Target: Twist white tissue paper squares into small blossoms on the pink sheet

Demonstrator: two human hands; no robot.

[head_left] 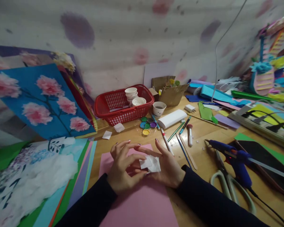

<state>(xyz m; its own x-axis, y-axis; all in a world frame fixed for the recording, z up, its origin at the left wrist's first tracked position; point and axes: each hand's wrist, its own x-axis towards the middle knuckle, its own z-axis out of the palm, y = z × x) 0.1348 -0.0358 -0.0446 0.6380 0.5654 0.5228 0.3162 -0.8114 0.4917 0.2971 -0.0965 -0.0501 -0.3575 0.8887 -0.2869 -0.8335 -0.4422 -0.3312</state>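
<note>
Several small white tissue paper pieces (151, 164), loosely layered, rest across the upturned palm and fingers of my right hand (169, 170). That hand lies nearly flat, its thumb raised and pointing away from me. From the left, my left hand (124, 168) curls over, with thumb and index fingertips at the tissue's left edge. Its other fingers partly cover the right fingertips. Beneath both hands is a sheet of pink paper (139, 205) on the wooden table. Two more white tissue squares (119, 127) lie beyond the left hand.
At the back stand a red basket (113, 118) with paper cups and a cup of dark liquid (159, 109). Paint pots (146, 132), pens and a brush (189, 135) lie ahead. To the right are a glue gun (236, 160) and scissors (229, 186); coloured paper and a flower picture (47, 101) are left.
</note>
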